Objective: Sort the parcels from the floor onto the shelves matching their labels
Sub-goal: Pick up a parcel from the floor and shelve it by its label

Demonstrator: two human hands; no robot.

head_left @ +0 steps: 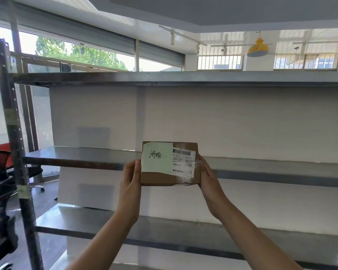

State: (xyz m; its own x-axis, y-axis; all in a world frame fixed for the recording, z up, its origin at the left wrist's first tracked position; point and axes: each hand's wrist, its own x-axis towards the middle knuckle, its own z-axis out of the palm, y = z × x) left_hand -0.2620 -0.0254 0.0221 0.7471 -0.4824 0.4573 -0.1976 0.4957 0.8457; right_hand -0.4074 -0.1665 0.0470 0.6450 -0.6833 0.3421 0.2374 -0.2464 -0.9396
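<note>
At the shelf point(76, 154), parcel point(165, 179) end to end between left hand point(130, 177) and right hand point(207, 172), fingers point(137, 168) tight round it.

I'm in a bare storeroom or office space: steel shelves point(164, 78) along a white wall, office chairs point(0, 172) at the left, big windows point(82, 55) behind.

Daylit windows point(98, 55) flank a white wall point(242, 121); a yellow lamp point(258, 48) hangs.
</note>
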